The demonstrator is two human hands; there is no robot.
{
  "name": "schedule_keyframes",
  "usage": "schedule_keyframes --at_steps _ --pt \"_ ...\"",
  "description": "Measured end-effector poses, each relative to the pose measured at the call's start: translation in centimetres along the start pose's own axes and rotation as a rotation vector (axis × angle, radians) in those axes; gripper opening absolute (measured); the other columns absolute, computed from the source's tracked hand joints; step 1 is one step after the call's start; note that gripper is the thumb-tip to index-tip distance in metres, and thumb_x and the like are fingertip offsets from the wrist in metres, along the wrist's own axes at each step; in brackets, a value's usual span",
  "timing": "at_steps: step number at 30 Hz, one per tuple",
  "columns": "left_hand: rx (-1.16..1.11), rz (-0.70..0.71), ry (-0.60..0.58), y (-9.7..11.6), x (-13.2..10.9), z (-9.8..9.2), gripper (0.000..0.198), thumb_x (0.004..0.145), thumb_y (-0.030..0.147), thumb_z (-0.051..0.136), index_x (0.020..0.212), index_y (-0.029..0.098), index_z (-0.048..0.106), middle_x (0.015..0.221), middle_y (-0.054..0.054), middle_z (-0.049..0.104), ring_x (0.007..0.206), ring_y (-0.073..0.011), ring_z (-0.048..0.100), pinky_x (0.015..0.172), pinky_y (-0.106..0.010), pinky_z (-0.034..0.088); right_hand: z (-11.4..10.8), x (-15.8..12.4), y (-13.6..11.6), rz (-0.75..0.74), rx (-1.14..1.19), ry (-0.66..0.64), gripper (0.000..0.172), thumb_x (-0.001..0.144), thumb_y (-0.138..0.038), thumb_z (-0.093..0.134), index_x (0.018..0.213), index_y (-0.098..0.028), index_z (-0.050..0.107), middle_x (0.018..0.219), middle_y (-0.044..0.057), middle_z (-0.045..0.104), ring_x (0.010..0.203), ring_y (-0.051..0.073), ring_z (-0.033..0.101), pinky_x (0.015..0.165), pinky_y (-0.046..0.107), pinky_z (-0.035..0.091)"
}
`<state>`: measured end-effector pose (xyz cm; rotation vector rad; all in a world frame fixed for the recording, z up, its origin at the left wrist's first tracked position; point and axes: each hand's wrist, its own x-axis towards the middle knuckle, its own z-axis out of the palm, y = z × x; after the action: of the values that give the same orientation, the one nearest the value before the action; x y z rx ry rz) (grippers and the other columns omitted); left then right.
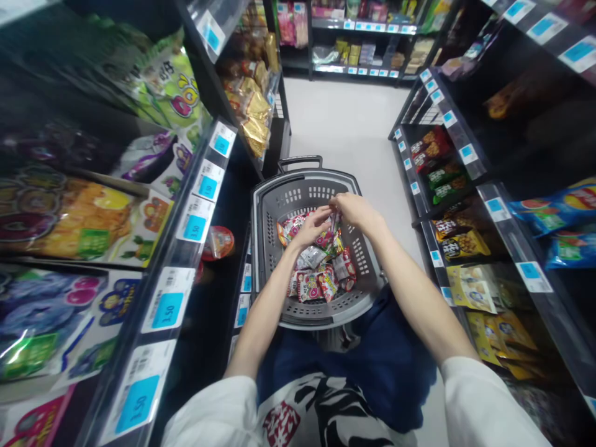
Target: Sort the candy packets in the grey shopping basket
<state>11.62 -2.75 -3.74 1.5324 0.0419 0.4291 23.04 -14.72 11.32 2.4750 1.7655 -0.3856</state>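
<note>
A grey plastic shopping basket [270,248] stands on the floor in front of my knees, holding several small snack packets [321,282] in red, white and green. Both my hands reach down into it. My left hand [313,225] has its fingers curled around packets at the top of the pile. My right hand [354,210] comes in from the right, fingers pinched on the same bunch of packets [331,231], touching the left hand's fingertips. What lies under the hands is hidden.
Black shelves line both sides of a narrow aisle. The left shelf [184,248] carries large snack bags and blue price tags; a red cup [218,242] sits lower down. The right shelf [470,248] holds chips and nut bags. Pale floor [349,124] runs ahead to more shelving.
</note>
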Motion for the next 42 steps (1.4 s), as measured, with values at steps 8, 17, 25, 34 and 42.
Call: schedule_keyframes --at_steps 8,17,25,34,42 --pt "-0.183 -0.105 0.139 0.6 -0.1 -0.2 0.064 0.059 0.041 0.094 0.116 0.019 0.074 0.128 -0.011 0.069 0.122 -0.0274 0.061 0.111 -0.043 0.043 -1.1 0.0 0.0 0.074 -0.065 0.056 0.026 0.094 -0.022 0.054 0.11 -0.016 0.074 0.108 0.018 0.073 0.101 0.028 0.069 0.076 0.032 0.046" --pt "-0.353 -0.215 0.58 -0.2 0.5 -1.1 0.054 0.055 0.041 0.093 0.096 0.013 0.073 0.092 -0.006 0.074 0.082 -0.0148 0.063 0.085 -0.03 0.048 -0.7 0.7 1.3 0.228 -0.011 0.23 0.031 0.1 -0.035 0.048 0.112 -0.018 0.07 0.104 0.019 0.074 0.096 0.033 0.069 0.068 0.034 0.04" --pt "-0.429 -0.124 0.615 1.1 0.5 -1.2 0.05 0.055 0.048 0.093 0.088 0.014 0.077 0.087 -0.004 0.074 0.079 -0.0129 0.061 0.082 -0.027 0.042 1.5 1.9 1.9 0.056 -0.054 0.035 0.04 0.088 -0.036 0.071 0.124 -0.019 0.064 0.115 0.014 0.071 0.106 0.03 0.067 0.075 0.033 0.046" --pt "-0.515 -0.137 0.514 1.3 0.8 -0.4 0.052 0.047 0.048 0.096 0.081 0.013 0.075 0.081 -0.004 0.071 0.078 -0.014 0.06 0.083 -0.029 0.041 0.7 2.2 -1.9 -0.086 0.007 0.066 0.033 0.104 -0.046 0.043 0.115 -0.019 0.058 0.103 0.014 0.074 0.096 0.03 0.071 0.07 0.032 0.041" --pt "-0.153 -0.033 0.598 5.7 -0.1 -0.9 0.04 0.079 0.048 0.075 0.105 0.018 0.067 0.1 -0.008 0.073 0.096 -0.0199 0.067 0.091 -0.033 0.049 -0.7 1.6 -2.2 -0.014 -0.096 0.119 0.03 0.105 -0.041 0.039 0.118 -0.022 0.059 0.107 0.014 0.074 0.098 0.031 0.071 0.067 0.034 0.04"
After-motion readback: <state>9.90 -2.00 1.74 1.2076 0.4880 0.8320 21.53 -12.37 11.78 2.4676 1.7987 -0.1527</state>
